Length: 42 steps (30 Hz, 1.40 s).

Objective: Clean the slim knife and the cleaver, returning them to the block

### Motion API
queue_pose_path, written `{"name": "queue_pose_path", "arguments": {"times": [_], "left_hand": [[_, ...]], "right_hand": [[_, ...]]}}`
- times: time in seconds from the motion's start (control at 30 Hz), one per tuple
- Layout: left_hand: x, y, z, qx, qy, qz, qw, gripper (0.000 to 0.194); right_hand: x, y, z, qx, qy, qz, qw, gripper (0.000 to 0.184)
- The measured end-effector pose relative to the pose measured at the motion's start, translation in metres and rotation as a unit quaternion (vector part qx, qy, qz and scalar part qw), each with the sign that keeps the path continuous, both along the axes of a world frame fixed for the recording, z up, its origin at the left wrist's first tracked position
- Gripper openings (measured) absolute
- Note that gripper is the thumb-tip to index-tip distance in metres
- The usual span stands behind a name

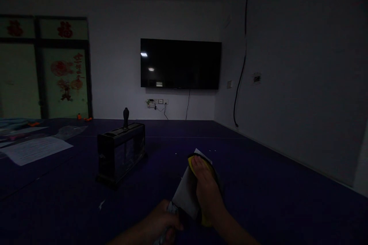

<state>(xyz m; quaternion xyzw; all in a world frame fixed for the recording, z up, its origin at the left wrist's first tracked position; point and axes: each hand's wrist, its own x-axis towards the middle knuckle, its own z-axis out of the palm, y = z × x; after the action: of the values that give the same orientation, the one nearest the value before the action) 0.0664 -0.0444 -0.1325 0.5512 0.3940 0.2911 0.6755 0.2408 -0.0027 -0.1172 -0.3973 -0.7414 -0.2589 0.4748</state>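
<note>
Near the lower middle of the head view, a broad flat blade (184, 195), pale grey and cleaver-like, is held over a dark blue-purple surface (258, 199), its tip end pointing away from the wearer. Main hazard, as judged: the right hand (208, 189) lies along the blade with only a yellow cloth (192, 164) as padding, so a slip or bunching of the fabric could bring fingertips onto an edge. Which edge is sharp, if either, cannot be told; light is poor. Second hazard: a loose hold at the handle (171, 208) could let the blade twist under sideways pressure from the cloth. Contact between blade and surface: cannot tell. Fingers, left hand (163, 220): curled closed around the handle, thumb side toward the blade; the lower fingers are partly lost in shadow. Fingers, right hand: extended and close together, laid flat rather than clenched, pressing the cloth to the blade; its thumb is not made out. Dark trim shows at the cloth's border, and more yellow appears below the palm. Nearby, left of the hands and well apart from them, a black-framed box (120, 157) with an upright knob stands on the same surface.
</note>
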Motion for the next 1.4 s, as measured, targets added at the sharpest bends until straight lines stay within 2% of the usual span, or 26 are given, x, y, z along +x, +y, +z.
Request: {"name": "queue_pose_path", "arguments": {"times": [0.1,0.2,0.27,0.43,0.67,0.83,1.0,1.1,1.23,1.4], "left_hand": [[0.000,-0.002,0.003,0.001,-0.007,-0.002,1.000,0.023],[-0.001,-0.007,0.009,-0.005,-0.011,-0.002,1.000,0.016],[-0.001,-0.011,0.012,-0.006,-0.013,0.006,1.000,0.011],[-0.002,-0.015,0.010,0.007,-0.017,0.033,0.999,0.015],[-0.003,-0.003,0.000,-0.018,0.004,0.003,1.000,0.023],[-0.002,0.001,-0.006,-0.013,-0.040,0.019,0.999,0.022],[0.000,0.002,-0.006,0.003,-0.072,0.023,0.997,0.023],[0.000,-0.001,-0.002,0.007,-0.080,0.010,0.997,0.021],[-0.002,-0.005,0.004,0.020,-0.070,-0.024,0.997,0.020],[0.000,0.000,-0.001,0.019,-0.065,-0.035,0.997,0.024]], "right_hand": [[-0.010,-0.008,-0.001,-0.005,-0.034,0.034,0.999,0.075],[-0.008,-0.008,0.005,-0.013,-0.040,0.053,0.998,0.074],[0.000,-0.003,0.012,-0.010,-0.013,0.045,0.999,0.075],[0.020,0.010,0.024,0.003,0.052,0.023,0.998,0.074],[0.002,0.001,0.011,0.014,0.003,0.010,1.000,0.076],[-0.018,-0.014,0.000,0.016,-0.046,0.053,0.997,0.073],[-0.025,-0.024,-0.003,-0.017,-0.091,0.085,0.992,0.068],[-0.019,-0.017,-0.002,-0.016,-0.085,0.091,0.992,0.070],[0.003,0.005,0.003,-0.023,-0.017,0.050,0.998,0.073],[0.031,0.026,0.005,-0.009,0.050,0.012,0.999,0.072]]}}
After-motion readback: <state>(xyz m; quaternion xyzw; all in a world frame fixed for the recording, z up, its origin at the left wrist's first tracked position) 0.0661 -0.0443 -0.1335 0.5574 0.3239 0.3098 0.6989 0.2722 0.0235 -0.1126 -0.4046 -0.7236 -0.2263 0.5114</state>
